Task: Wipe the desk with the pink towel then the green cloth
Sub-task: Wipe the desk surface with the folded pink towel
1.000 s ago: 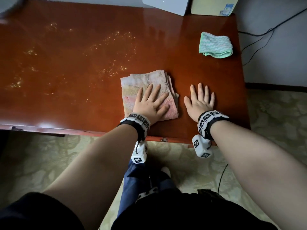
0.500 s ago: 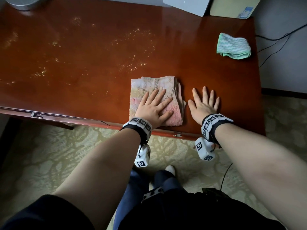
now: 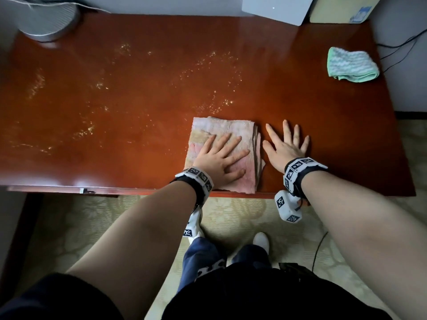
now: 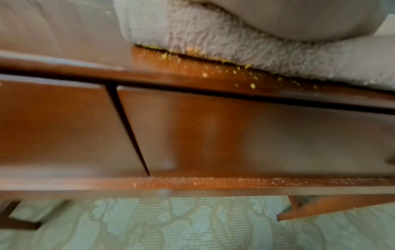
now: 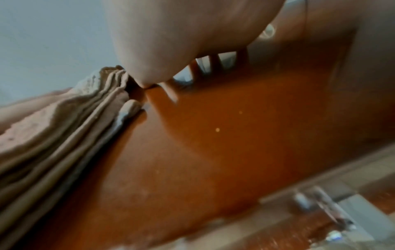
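Head view: dim, soft light; glossy desk (image 3: 143, 88) shows pale glare along far edge and near left edge. Corners darken; straight edges bow. Left wrist view: blurred, sharpest on towel (image 4: 213, 38) pile. Right wrist view: heavy blur, muted colour, smeared lower right.

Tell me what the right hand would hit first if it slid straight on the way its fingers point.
Nothing nearby: the right hand lies flat on the desk, fingers pointing at the far edge. Bare wood lies ahead; the green cloth looks well off to the right.
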{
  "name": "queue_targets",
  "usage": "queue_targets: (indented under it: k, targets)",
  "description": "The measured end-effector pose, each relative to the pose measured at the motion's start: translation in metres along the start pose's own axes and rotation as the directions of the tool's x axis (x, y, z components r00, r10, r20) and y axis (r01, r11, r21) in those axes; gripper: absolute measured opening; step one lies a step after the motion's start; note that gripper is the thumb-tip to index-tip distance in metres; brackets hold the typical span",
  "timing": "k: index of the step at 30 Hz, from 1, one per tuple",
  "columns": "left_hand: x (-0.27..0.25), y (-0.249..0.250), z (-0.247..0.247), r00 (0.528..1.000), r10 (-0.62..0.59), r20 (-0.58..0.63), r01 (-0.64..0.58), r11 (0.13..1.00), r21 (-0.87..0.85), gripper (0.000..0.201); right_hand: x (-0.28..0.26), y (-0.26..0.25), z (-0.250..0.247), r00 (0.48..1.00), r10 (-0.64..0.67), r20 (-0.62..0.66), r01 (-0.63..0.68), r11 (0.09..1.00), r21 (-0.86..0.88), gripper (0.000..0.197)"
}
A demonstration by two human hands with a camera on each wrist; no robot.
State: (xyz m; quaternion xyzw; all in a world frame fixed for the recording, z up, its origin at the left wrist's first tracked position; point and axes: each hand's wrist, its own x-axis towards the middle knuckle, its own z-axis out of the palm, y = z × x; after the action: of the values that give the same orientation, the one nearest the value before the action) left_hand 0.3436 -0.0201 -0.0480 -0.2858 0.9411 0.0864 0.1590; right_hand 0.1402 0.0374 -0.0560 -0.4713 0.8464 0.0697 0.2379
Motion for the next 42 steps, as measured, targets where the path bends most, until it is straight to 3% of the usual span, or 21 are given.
queue_targets:
  k: [7, 13, 29, 42]
  targets:
    - [0.035, -0.026, -0.012, 0.989, 0.149, -0.005, -0.148, 0.986, 0.071, 0.061, 0.007, -0.005, -0.006, 0.999, 0.047, 0.024, -0.047, 0.999, -0.006, 0.053]
    - [0.070, -0.043, -0.022, 0.987, 0.162, -0.012, -0.160, 0.983, 0.088, 0.061, 0.033, -0.006, -0.020, 0.997, 0.072, 0.039, -0.072, 0.997, -0.002, 0.053]
    - [0.233, -0.109, -0.092, 0.997, -0.046, -0.057, 0.048, 0.998, 0.039, 0.059, 0.197, -0.017, -0.108, 1.000, 0.019, 0.006, -0.019, 0.996, 0.087, 0.047]
    - [0.317, -0.154, -0.123, 0.968, -0.232, -0.099, 0.224, 0.971, -0.083, 0.061, 0.269, -0.045, -0.132, 0.991, 0.077, -0.111, -0.065, 0.992, 0.107, 0.046]
